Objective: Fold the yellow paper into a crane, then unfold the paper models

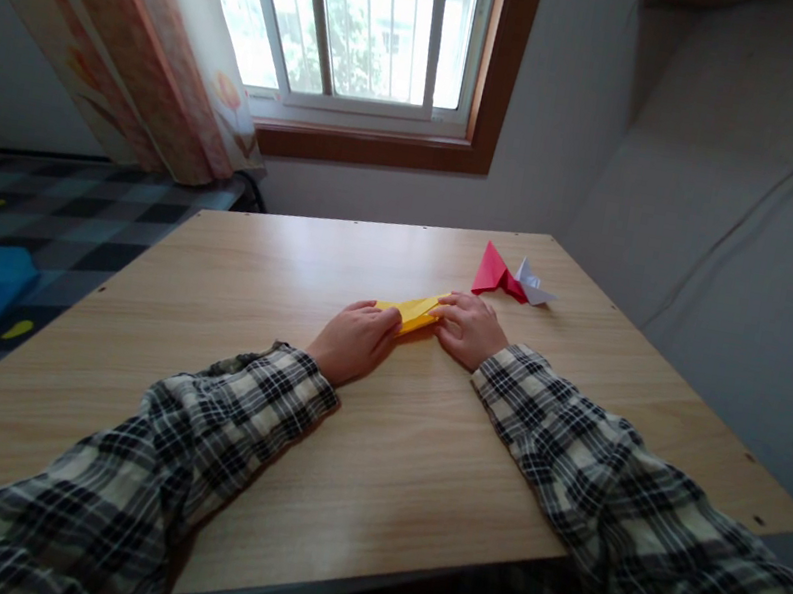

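We cannot see the middle of the yellow paper (415, 312), covered between our left hand (353, 342) and right hand (468, 329).

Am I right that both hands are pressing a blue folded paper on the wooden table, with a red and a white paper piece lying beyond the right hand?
Not quite: the folded paper under the left hand and right hand is yellow, not blue, as the head view shows. The rest holds: it lies on the wooden table, with the red piece and white piece beyond the right hand.

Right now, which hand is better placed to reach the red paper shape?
Probably the right hand: it rests on the yellow paper nearest the red shape; the left hand is farther away.
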The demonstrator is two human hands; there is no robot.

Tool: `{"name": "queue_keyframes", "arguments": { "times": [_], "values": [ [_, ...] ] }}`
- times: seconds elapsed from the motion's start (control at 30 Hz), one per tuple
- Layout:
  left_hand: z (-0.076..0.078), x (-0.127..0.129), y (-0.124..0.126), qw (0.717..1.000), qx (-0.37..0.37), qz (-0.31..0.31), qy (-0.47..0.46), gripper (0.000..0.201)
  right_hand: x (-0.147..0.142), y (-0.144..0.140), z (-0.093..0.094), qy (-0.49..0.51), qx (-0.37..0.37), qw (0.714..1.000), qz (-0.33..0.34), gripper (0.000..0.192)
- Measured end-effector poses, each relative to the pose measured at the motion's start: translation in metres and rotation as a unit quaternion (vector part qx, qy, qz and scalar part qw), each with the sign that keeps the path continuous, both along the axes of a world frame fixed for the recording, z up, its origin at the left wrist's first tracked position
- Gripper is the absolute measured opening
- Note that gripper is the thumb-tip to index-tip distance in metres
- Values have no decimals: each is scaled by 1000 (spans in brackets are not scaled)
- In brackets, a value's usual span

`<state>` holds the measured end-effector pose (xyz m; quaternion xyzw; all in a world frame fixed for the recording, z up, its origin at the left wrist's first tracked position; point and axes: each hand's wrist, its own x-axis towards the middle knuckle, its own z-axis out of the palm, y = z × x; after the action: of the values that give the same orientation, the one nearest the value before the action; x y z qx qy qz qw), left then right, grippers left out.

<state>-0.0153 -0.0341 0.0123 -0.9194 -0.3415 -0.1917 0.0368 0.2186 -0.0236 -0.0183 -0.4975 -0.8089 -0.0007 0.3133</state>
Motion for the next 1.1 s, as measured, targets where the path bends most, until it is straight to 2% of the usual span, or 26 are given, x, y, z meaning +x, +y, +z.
{"name": "queue_keyframes", "arguments": {
  "times": [0.23, 0.4, 0.5, 0.6, 0.7, 0.77, 0.97, 1.03, 1.1],
  "values": [
    [5, 1, -4, 1000, 5, -11, -15, 29, -1, -1, 1, 32, 55, 998, 6, 10],
    [2, 1, -2, 999, 19, 40, -28, 13, -3, -2, 2, 50, 91, 994, 17, 10],
    [-1, -1, -1, 995, 7, 84, -57, 12, -4, -4, 5, 55, 105, 993, 13, 13],
    [-3, -2, 0, 987, -16, 117, -111, 13, -1, -3, 7, 70, 126, 989, -20, 34],
    [-3, -4, 1, 976, -38, 116, -181, 14, 2, 1, 5, 95, 137, 984, -65, 63],
    [-4, -5, 3, 966, -48, 111, -228, 13, 5, 4, 2, 117, 130, 981, -78, 73],
    [-11, -6, 13, 924, -92, 96, -358, 14, 10, 11, -3, 236, 101, 963, -80, 90],
    [-14, -5, 16, 904, -124, 80, -401, 16, 10, 12, -3, 280, 68, 955, -69, 91],
    [-16, -4, 18, 879, -163, 51, -445, 18, 9, 12, -4, 314, 3, 949, -39, 85]
  ]
}}
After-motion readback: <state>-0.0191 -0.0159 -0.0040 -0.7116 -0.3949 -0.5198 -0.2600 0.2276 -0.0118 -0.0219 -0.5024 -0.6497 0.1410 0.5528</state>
